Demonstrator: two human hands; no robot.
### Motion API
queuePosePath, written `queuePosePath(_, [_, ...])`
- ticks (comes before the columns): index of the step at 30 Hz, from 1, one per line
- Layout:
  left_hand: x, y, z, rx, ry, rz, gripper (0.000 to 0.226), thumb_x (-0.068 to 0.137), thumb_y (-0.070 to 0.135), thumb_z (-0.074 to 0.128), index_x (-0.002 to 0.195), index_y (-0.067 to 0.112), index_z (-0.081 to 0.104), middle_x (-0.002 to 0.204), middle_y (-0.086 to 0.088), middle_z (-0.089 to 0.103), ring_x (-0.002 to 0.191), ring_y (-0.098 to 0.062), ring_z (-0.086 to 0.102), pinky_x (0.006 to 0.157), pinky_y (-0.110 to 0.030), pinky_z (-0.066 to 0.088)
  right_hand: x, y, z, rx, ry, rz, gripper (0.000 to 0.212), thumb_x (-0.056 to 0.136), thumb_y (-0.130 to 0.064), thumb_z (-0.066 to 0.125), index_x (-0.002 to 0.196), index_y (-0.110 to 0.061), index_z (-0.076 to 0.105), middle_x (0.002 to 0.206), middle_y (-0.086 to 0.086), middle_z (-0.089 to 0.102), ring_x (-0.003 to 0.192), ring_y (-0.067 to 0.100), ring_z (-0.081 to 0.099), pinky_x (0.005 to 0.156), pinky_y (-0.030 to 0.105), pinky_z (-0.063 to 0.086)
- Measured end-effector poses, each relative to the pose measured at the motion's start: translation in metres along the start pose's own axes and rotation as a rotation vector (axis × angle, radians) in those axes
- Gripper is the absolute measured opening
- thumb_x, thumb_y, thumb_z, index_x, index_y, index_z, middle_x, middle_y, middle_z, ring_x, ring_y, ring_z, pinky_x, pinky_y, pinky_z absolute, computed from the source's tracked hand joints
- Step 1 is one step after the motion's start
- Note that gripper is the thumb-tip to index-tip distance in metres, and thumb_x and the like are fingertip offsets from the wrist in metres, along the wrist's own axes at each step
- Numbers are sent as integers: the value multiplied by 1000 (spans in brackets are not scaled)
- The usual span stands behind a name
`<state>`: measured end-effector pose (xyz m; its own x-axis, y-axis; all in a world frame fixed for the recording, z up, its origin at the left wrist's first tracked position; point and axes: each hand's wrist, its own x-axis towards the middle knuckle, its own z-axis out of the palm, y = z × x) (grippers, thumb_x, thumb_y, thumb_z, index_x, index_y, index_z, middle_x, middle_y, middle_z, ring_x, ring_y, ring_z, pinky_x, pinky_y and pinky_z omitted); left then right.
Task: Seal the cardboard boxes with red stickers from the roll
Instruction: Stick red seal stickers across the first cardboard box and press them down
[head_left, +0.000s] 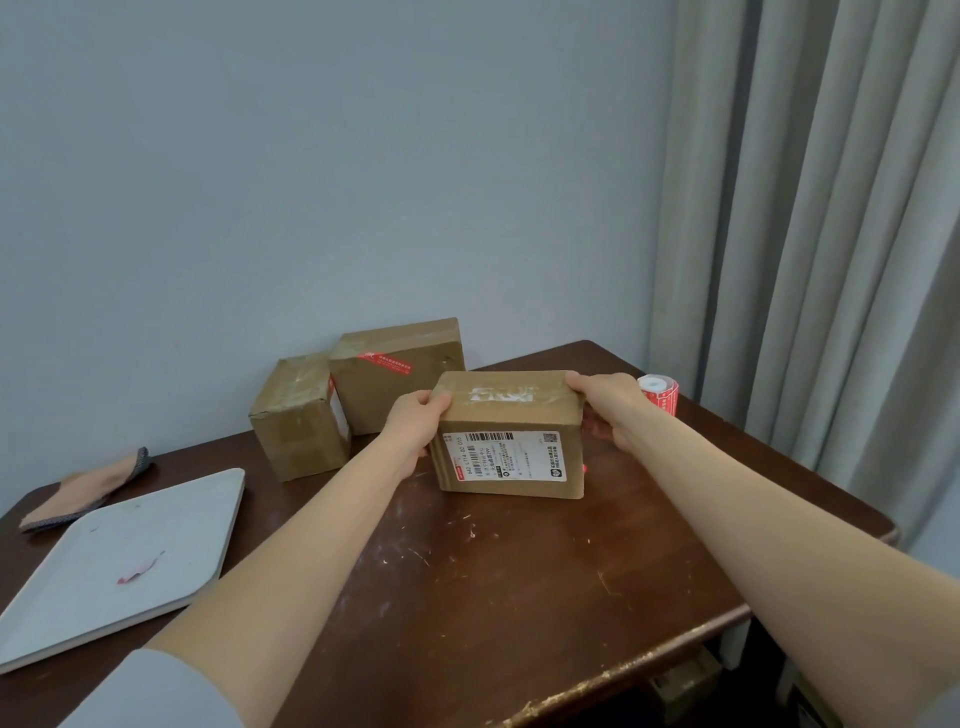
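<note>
On the table, left: white tray with one pink scrap. Mid-table: labelled box, shut, contents unseen, gripped at both ends by left hand and right hand, fingers curled over its edges; seems light, stiff, best held there. Behind: left box and stickered box, shut, touching; far right, sticker roll, upright.

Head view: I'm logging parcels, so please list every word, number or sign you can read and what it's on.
"642 L774 00 015", roughly, printed sideways on the white shipping label of the held box; digits uncertain.
Same label: a barcode and a QR code; the small print is too small to read.
Red sticker on the rear box: white print, blurred.
Sticker roll: print unreadable.
Side label on the left box: unreadable.
</note>
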<state>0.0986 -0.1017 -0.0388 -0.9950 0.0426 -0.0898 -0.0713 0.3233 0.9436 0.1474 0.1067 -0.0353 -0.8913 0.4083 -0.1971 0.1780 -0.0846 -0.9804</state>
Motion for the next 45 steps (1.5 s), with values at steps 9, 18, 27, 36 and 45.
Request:
queuePosePath(9, [-9,7,13,516,128,346,60,92,44,50,145,21,36,148,-9,33,132,-26,38,104,-39,36,-3,5,-1,-174,-71,-184,77,89,-47,60,149,-10,29,151,6,37,133,23,42,105,35,37])
queuePosePath(18, [-15,30,35,1132,-222,635,99,69,59,70,149,31,19,157,3,19,145,-20,14,116,-50,17,-5,16,-14,-406,-412,-230,122,71,-32,83,154,-16,-5,159,6,18,145,21,21,112,31,22])
queuePosePath(27, [5,22,39,1000,-401,712,69,82,36,68,143,35,35,154,3,30,141,-18,26,113,-51,22,6,21,-29,-345,-186,-371,77,81,-59,63,138,-12,44,134,2,51,121,16,49,94,25,39])
queuePosePath(36, [-20,24,38,849,-354,694,59,84,7,59,131,43,51,148,5,37,137,-16,30,111,-41,29,-5,15,-27,-649,-26,-505,18,83,-40,58,95,-39,72,103,-13,70,98,10,62,81,35,54])
queuePosePath(45, [-40,-1,37,665,-49,606,49,82,11,56,128,29,53,139,2,35,130,-16,35,98,-28,39,-26,5,-11,-981,153,-499,29,88,-47,53,105,-34,72,100,-3,71,91,21,65,67,30,51])
